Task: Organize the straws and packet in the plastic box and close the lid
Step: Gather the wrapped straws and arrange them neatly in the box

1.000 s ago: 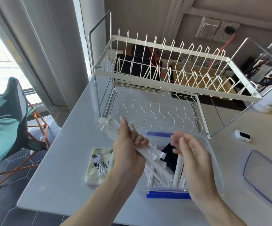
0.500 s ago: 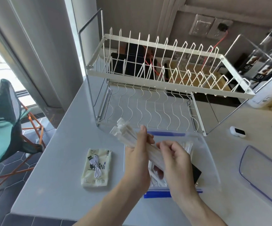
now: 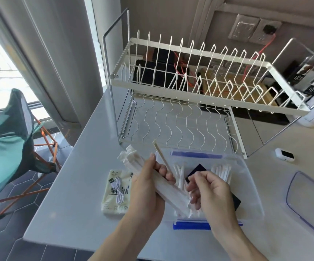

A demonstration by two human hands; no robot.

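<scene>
Holding: we grip a bunch of paper-wrapped straws (image 3: 163,187) in our left hand (image 3: 148,193), fingers curled round them, so they stay together over the plastic box (image 3: 246,185).
Right hand: our right hand (image 3: 211,193) is half curled, and its fingertips touch the low end of the bunch. We think it is lining up the ends.
Odd stick: one thin tan stick (image 3: 161,157) pokes up from the bunch.
Box: it is clear and thin, with blue clips on two sides. More white straws (image 3: 221,171) lie inside, next to a flat dark card (image 3: 196,171).
Packet: the soft pale packet (image 3: 117,193) with a white cable on top lies on the table (image 3: 80,178), just left of the box. It is not in yet.
Lid: the clear lid (image 3: 303,196) lies on the right, well apart from the box, so the box stays open for packing.
</scene>
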